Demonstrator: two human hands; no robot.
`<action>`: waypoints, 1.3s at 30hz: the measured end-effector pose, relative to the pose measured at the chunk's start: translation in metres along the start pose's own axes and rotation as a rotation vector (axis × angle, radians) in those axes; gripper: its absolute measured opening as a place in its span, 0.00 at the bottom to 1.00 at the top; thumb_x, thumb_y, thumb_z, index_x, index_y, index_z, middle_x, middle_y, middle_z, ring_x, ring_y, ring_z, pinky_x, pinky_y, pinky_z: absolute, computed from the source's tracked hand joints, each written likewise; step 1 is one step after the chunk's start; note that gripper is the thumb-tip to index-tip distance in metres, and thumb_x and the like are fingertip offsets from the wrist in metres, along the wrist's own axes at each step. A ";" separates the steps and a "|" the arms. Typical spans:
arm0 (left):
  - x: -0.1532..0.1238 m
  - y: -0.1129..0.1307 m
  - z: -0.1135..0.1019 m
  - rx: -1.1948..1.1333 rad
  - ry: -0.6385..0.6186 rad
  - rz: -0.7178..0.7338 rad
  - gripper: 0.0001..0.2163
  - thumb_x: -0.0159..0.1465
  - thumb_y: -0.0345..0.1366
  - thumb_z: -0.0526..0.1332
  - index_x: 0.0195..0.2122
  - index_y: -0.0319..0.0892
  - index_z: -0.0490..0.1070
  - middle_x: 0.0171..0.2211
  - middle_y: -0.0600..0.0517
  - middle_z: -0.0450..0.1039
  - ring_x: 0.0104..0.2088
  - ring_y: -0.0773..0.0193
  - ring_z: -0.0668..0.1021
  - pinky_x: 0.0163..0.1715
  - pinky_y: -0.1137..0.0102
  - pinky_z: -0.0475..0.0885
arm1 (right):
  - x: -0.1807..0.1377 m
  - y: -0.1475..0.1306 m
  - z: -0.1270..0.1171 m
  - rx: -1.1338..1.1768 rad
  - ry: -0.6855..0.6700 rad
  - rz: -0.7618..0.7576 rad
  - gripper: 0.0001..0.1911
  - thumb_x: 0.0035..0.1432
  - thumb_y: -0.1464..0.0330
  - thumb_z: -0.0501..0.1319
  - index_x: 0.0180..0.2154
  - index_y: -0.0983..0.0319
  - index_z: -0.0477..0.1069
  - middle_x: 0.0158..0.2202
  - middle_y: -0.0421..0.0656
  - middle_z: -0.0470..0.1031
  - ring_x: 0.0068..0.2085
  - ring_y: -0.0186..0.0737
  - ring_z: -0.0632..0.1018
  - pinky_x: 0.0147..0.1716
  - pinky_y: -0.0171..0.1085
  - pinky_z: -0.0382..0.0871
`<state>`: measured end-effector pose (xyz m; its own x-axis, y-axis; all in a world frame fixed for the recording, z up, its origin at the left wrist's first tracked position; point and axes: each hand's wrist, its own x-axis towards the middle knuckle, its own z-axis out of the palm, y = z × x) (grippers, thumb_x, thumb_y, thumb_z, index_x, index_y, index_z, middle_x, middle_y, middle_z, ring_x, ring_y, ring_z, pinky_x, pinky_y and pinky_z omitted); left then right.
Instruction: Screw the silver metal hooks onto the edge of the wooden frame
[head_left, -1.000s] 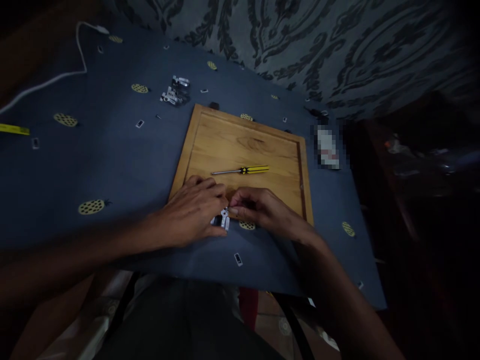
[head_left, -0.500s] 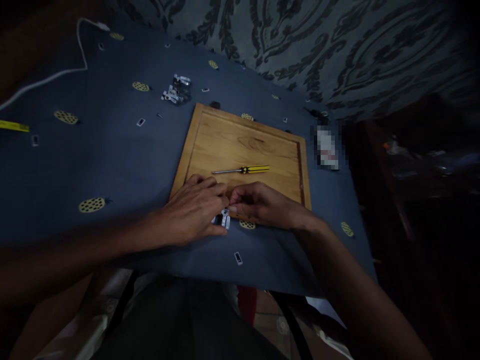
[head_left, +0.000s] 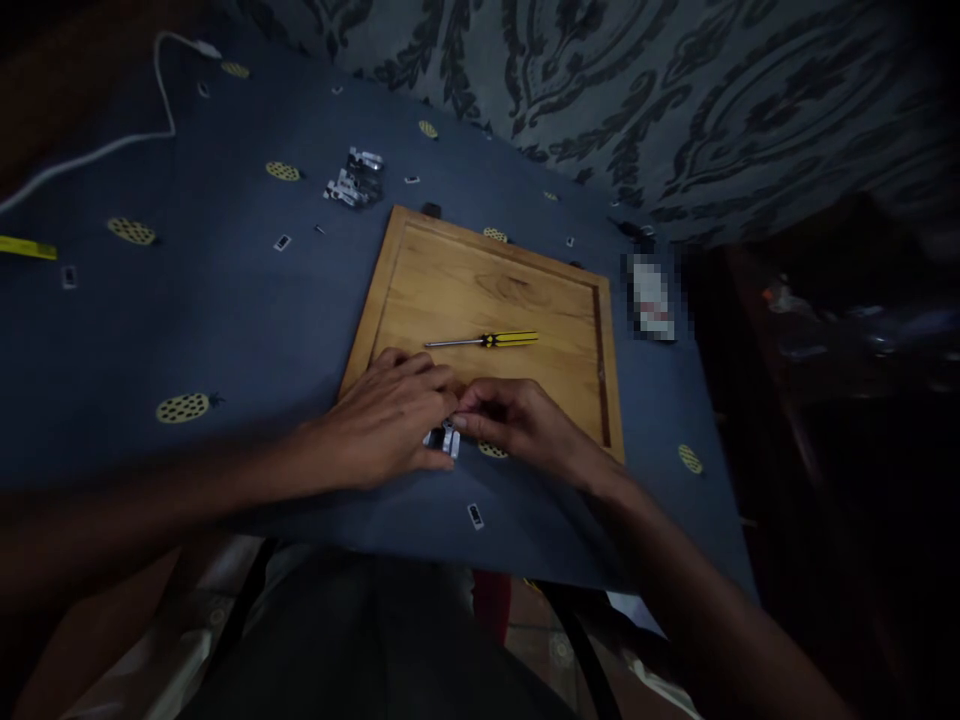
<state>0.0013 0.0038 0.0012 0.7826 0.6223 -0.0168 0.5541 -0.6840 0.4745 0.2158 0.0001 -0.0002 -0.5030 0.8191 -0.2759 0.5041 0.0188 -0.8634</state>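
A framed wooden panel [head_left: 495, 290] lies on the blue tablecloth. At its near edge my left hand [head_left: 394, 415] is closed around a shiny metal cabinet hinge [head_left: 453, 443], thumb below and fingers over the panel's edge. Part of the hinge is hidden under that hand. My right hand [head_left: 517, 418] has thumb and forefinger pinched together right beside the hinge; whatever they hold is too small to make out. A screwdriver [head_left: 481, 340] with a yellow and black handle rests across the panel, just beyond both hands, touched by neither.
More metal hinges [head_left: 355, 180] lie in a pile behind the panel's left corner, with a small screw [head_left: 319, 230] nearby. A white cable [head_left: 97, 152] and a yellow strip [head_left: 28, 248] are at the left. A blurred white packet [head_left: 651, 297] sits right of the panel.
My right hand has dipped slightly toward me, its wrist lower, with the fingertips still pinched at the hinge. My left hand and the screwdriver stay in place.
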 end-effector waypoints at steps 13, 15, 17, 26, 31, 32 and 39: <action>0.002 0.002 -0.003 -0.010 -0.033 -0.024 0.16 0.61 0.46 0.74 0.40 0.39 0.76 0.43 0.49 0.73 0.49 0.53 0.73 0.52 0.59 0.62 | -0.002 0.003 -0.001 0.149 -0.004 0.115 0.24 0.55 0.47 0.71 0.31 0.63 0.75 0.25 0.38 0.70 0.27 0.33 0.67 0.26 0.35 0.61; 0.002 0.004 -0.006 -0.026 -0.061 -0.040 0.16 0.61 0.45 0.74 0.40 0.39 0.76 0.44 0.49 0.73 0.49 0.52 0.74 0.53 0.59 0.62 | 0.000 0.002 -0.003 0.189 -0.039 0.129 0.24 0.53 0.47 0.71 0.31 0.62 0.74 0.25 0.38 0.70 0.27 0.33 0.67 0.26 0.35 0.60; 0.003 0.006 -0.009 -0.038 -0.078 -0.053 0.16 0.61 0.45 0.74 0.41 0.39 0.76 0.44 0.49 0.74 0.50 0.52 0.73 0.53 0.59 0.61 | 0.002 0.000 -0.005 0.217 -0.065 0.139 0.24 0.52 0.48 0.72 0.30 0.62 0.73 0.24 0.37 0.69 0.26 0.32 0.66 0.26 0.34 0.59; 0.004 0.006 -0.007 -0.052 -0.069 -0.072 0.16 0.60 0.45 0.75 0.38 0.39 0.75 0.45 0.48 0.74 0.51 0.51 0.74 0.54 0.58 0.61 | 0.007 0.001 -0.007 0.155 -0.107 0.151 0.23 0.54 0.49 0.71 0.29 0.62 0.72 0.22 0.35 0.65 0.24 0.31 0.63 0.24 0.34 0.54; 0.002 0.002 -0.002 -0.066 -0.009 -0.045 0.17 0.58 0.45 0.76 0.37 0.39 0.75 0.44 0.48 0.74 0.50 0.52 0.74 0.54 0.58 0.61 | 0.005 0.000 -0.003 0.084 -0.067 0.141 0.23 0.53 0.48 0.70 0.29 0.62 0.74 0.23 0.37 0.68 0.26 0.33 0.66 0.26 0.35 0.58; 0.002 0.001 -0.002 -0.070 -0.007 -0.040 0.17 0.58 0.45 0.76 0.37 0.39 0.75 0.44 0.49 0.74 0.50 0.52 0.74 0.53 0.58 0.61 | 0.004 0.000 -0.002 0.068 -0.051 0.136 0.23 0.54 0.47 0.70 0.28 0.62 0.74 0.23 0.38 0.68 0.26 0.33 0.66 0.26 0.35 0.58; 0.002 0.002 -0.004 -0.096 -0.005 -0.037 0.14 0.60 0.42 0.74 0.38 0.39 0.75 0.43 0.49 0.75 0.51 0.52 0.74 0.53 0.59 0.60 | -0.002 0.002 0.006 0.002 0.113 0.066 0.25 0.54 0.46 0.70 0.26 0.62 0.74 0.22 0.37 0.68 0.24 0.31 0.65 0.24 0.34 0.57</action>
<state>0.0032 0.0052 0.0058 0.7637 0.6444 -0.0401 0.5530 -0.6207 0.5558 0.2139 -0.0052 -0.0037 -0.3863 0.8778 -0.2833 0.5321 -0.0389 -0.8458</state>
